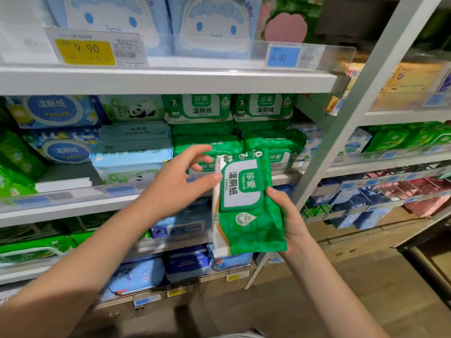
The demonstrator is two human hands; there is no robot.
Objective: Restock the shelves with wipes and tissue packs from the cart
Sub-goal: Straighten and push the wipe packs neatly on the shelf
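One green wipes pack [246, 211] held up before the middle shelf [61, 211].

From my remote seat I see white shelving across the view. The middle shelf carries matching green packs, two upright packs [197, 108] standing at its back. Two bare forearms rise from below. The single held pack stands on end just in front of that shelf, long axis near vertical, printed flap facing me. The right hand [292, 220] clasps its right edge from behind, thumb curled onto the front. The left hand [180, 176] is spread loose with its fingers straight, and only its thumb tip touches the pack's upper left edge.
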